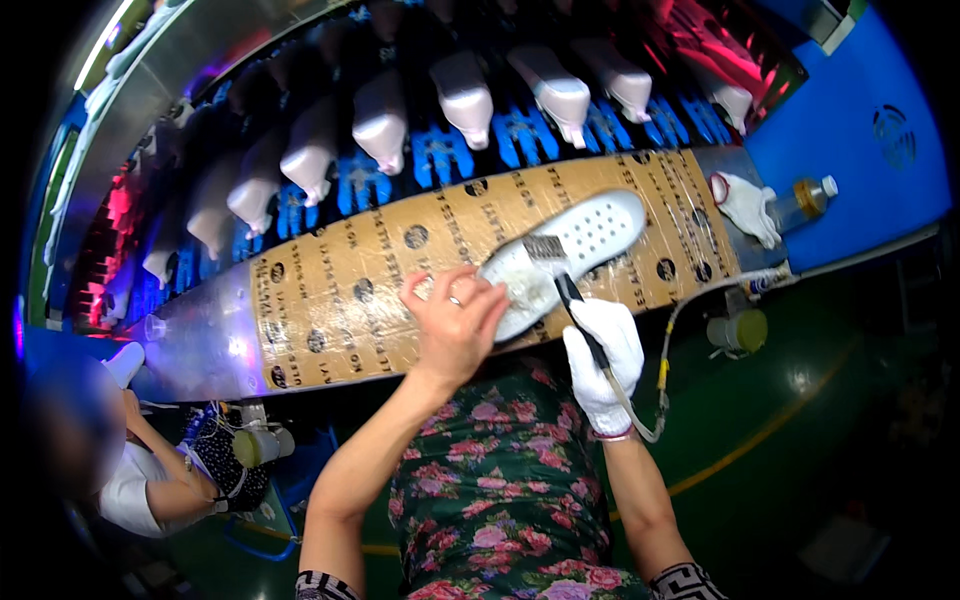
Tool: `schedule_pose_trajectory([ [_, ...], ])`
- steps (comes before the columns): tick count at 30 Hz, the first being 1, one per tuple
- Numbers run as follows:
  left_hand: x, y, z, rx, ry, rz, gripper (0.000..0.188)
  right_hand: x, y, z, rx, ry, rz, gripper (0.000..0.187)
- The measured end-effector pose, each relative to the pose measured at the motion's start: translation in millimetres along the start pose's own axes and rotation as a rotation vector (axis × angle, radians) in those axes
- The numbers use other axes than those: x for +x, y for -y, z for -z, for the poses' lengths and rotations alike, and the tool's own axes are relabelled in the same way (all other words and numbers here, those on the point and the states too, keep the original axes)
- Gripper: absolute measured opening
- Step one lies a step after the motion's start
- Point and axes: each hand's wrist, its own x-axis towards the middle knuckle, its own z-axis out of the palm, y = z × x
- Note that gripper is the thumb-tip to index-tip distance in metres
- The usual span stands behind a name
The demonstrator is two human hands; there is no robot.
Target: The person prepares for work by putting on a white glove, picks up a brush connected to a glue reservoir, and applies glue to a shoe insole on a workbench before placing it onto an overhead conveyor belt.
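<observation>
A white shoe sole (606, 222) lies slantwise on the cardboard-covered bench. Small holes dot its far right end, and a dark grey patch sits near its middle. My bare left hand (456, 312), with a ring on one finger, grips the sole's near left part with bent fingers. In a white glove, my right hand (606, 352) is closed round a black-handled brush-like tool (588, 325). A pale head at the tool's tip is over the middle of the sole, and a thin hose runs from its rear end. Whitish smears mark the sole beside my left fingers.
Behind the bench's cardboard cover (360, 270), several pale shoe forms (465, 100) hang above blue holders (525, 135). On the right are a white glove (745, 208), a bottle (808, 200) and the hose (668, 345). A co-worker (150, 480) is at the lower left.
</observation>
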Motion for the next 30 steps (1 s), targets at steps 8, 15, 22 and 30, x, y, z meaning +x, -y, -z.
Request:
schedule_pose_trajectory([
  [8,4,1,-1,-0.12,-0.09,0.026,0.013,-4,2,-1,0.029,-0.07,-0.103,0.022],
  [15,6,8,4,-0.149,-0.071,0.054,0.02,-2,4,2,0.041,-0.103,-0.128,0.016],
  [22,1,11,13,-0.065,-0.046,0.055,0.024,-5,19,-1,0.191,-0.195,-0.176,0.011],
  [30,0,20,17,-0.401,-0.015,0.058,0.012,-10,29,-2,0.278,-0.322,-0.254,0.011],
])
